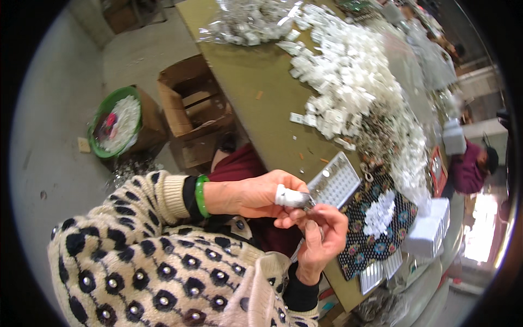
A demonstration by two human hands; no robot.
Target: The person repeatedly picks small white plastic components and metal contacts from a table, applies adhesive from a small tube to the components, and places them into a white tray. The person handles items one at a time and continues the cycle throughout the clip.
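My left hand, with a green bangle at its wrist, meets my right hand in front of my body. White wrapping covers one digit of the left hand. Between the two sets of closed fingertips is a small, thin, shiny metallic piece, too small to name. The right fingers curl inward, and what lies inside them is mostly hidden. Just beyond the hands, a white tray with rows of small holes rests on the table's edge.
White plastic pieces are heaped across the olive table; small metallic parts lie beside them. A dark patterned cloth bears white bits. White stacked trays stand right. A cardboard box and green-rimmed tub stand left. Another person is far right.
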